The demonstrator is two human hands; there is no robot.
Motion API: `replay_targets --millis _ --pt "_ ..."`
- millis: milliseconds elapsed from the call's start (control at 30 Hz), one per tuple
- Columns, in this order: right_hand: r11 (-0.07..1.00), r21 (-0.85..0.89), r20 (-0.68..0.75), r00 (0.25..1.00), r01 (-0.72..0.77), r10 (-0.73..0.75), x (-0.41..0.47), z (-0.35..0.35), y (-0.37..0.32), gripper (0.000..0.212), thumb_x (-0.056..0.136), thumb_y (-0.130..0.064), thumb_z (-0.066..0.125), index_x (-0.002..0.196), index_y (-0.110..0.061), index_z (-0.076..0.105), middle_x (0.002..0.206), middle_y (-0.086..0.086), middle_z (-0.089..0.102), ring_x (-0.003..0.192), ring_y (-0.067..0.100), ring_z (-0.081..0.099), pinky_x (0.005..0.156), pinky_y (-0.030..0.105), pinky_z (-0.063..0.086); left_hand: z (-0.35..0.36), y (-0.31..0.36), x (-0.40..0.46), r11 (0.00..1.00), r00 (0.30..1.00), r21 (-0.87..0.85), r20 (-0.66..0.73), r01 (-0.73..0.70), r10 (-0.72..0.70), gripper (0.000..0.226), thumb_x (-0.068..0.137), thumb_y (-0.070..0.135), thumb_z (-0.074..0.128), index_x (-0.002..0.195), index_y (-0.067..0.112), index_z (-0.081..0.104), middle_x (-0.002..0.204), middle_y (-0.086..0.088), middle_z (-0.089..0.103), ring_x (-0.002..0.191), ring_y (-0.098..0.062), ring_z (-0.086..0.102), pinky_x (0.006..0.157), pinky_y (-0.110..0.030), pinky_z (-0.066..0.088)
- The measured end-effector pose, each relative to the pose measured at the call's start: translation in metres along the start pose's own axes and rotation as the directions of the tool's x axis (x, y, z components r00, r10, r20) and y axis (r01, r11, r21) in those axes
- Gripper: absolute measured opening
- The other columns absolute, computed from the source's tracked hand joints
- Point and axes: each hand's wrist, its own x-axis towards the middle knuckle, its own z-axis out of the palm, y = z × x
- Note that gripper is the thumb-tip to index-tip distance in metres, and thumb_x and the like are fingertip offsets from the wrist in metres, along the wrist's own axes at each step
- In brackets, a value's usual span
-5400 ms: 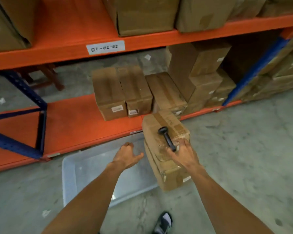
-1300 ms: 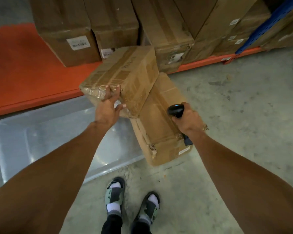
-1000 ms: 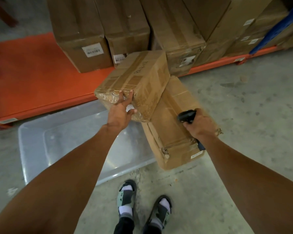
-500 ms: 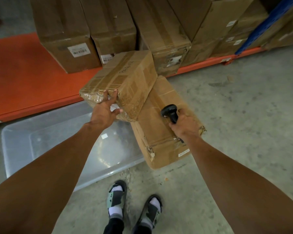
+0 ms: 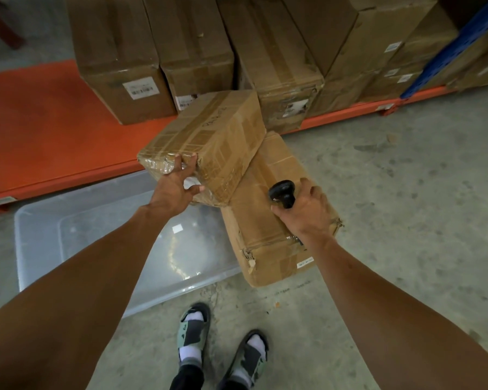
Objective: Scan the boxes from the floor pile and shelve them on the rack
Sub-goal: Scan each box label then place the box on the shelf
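A taped cardboard box [image 5: 214, 139] is tilted up off the floor pile, its far end toward the orange rack shelf [image 5: 54, 130]. My left hand [image 5: 175, 187] grips its near end face, fingers spread over the crinkled tape. Under and beside it stands another cardboard box [image 5: 268, 220] on the floor. My right hand [image 5: 302, 212] is over this lower box, gripping a black handheld scanner [image 5: 282, 191] with its head pointing away from me.
Several cardboard boxes [image 5: 119, 57] stand in a row on the low shelf. A blue rack upright [image 5: 445, 49] rises at right. A clear plastic tub [image 5: 110, 243] lies on the concrete floor at left. My sandalled feet [image 5: 220, 350] are below.
The lifted box stays in my left hand's grip with little shift. My right hand has raised the scanner's head slightly. The view wobbled sideways and back.
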Motion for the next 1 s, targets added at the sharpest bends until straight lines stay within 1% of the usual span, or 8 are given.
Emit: replay_targets --millis 133,300,400,500,633,800,900,1000 --pt "0.954 0.176 -0.202 0.958 0.241 -0.204 0.003 0.000 -0.033 0.094 0.079 -0.059 0.075 0.153 -0.016 0.036 0.143 0.017 0.047 0.130 0.037 0.044 0.106 0.050 0.039 -0.006 0.001 -0.002 0.999 1.000 -0.037 0.020 -0.021 0.022 0.078 0.093 0.026 0.068 0.156 0.032 0.023 0.166 -0.007 0.009 0.148 -0.031 0.026 0.116 -0.038 0.028" --pt "0.838 0.494 -0.078 0.971 0.234 -0.225 0.021 0.004 -0.113 0.090 0.084 -0.070 0.067 0.156 -0.035 0.026 0.160 0.005 0.028 0.146 0.029 0.032 0.116 0.050 0.037 -0.016 -0.005 -0.001 1.000 1.000 -0.010 0.024 -0.007 0.007 0.080 0.090 0.002 0.061 0.152 0.040 0.029 0.164 -0.001 0.018 0.134 -0.032 0.049 0.109 -0.031 0.036" --pt "0.804 0.552 0.021 0.960 0.222 -0.280 0.033 0.020 -0.154 0.084 0.084 -0.074 0.064 0.154 -0.050 0.024 0.163 -0.003 0.020 0.148 0.028 0.031 0.114 0.053 0.041 -0.024 -0.016 0.001 0.992 0.999 -0.117 0.009 -0.038 0.039 0.084 0.082 -0.008 0.058 0.149 0.037 0.037 0.159 0.001 0.033 0.141 -0.023 0.039 0.105 -0.015 0.031" --pt "0.809 0.565 0.099 0.960 0.163 -0.262 0.049 0.043 -0.175 0.080 0.082 -0.080 0.060 0.150 -0.059 0.024 0.167 -0.007 0.009 0.151 0.032 0.027 0.114 0.058 0.040 -0.032 -0.041 0.008 0.975 0.997 -0.223 0.070 -0.009 0.025 0.088 0.080 -0.006 0.056 0.150 0.043 0.036 0.147 0.004 0.052 0.132 -0.017 0.051 0.104 -0.024 0.044" --pt "0.798 0.568 0.014 0.967 0.202 -0.254 0.050 0.072 -0.177 0.067 0.076 -0.062 0.076 0.136 -0.058 0.044 0.163 -0.007 0.012 0.150 0.030 0.027 0.112 0.042 0.041 -0.044 -0.067 0.020 0.816 0.987 -0.578 0.136 0.013 0.081 0.075 0.084 -0.015 0.053 0.142 0.033 0.053 0.135 0.011 0.061 0.123 0.000 0.057 0.097 -0.016 0.049" --pt "0.792 0.584 -0.053 0.982 0.177 -0.181 0.055 0.081 -0.181 0.058 0.080 -0.038 0.081 0.129 -0.051 0.052 0.157 -0.011 0.020 0.140 0.023 0.037 0.098 0.029 0.043 -0.051 -0.094 0.061 0.921 0.958 -0.386 -0.281 -0.052 -0.063 0.050 0.085 0.046 0.072 0.133 0.039 0.060 0.131 0.011 0.059 0.123 -0.008 0.045 0.107 -0.031 0.040" --pt "0.782 0.594 -0.126 0.982 0.187 -0.140 0.057 0.091 -0.188 0.056 0.081 -0.033 0.082 0.128 -0.045 0.054 0.157 -0.004 0.024 0.140 0.023 0.038 0.098 0.030 0.041 -0.046 -0.108 0.085 0.953 0.987 -0.279 -0.070 0.118 -0.143 0.055 0.080 0.074 0.060 0.131 0.055 0.054 0.154 -0.005 0.034 0.144 -0.025 0.020 0.119 -0.050 0.020" --pt "0.759 0.623 -0.208 0.975 0.190 -0.074 0.058 0.101 -0.198 0.052 0.076 -0.047 0.080 0.123 -0.042 0.058 0.157 0.002 0.028 0.142 0.026 0.040 0.102 0.034 0.043 -0.048 -0.119 0.096 0.838 0.987 -0.522 0.099 0.160 -0.127 0.064 0.071 0.072 0.072 0.131 0.054 0.056 0.153 0.004 0.024 0.144 -0.013 0.024 0.117 -0.031 0.030"
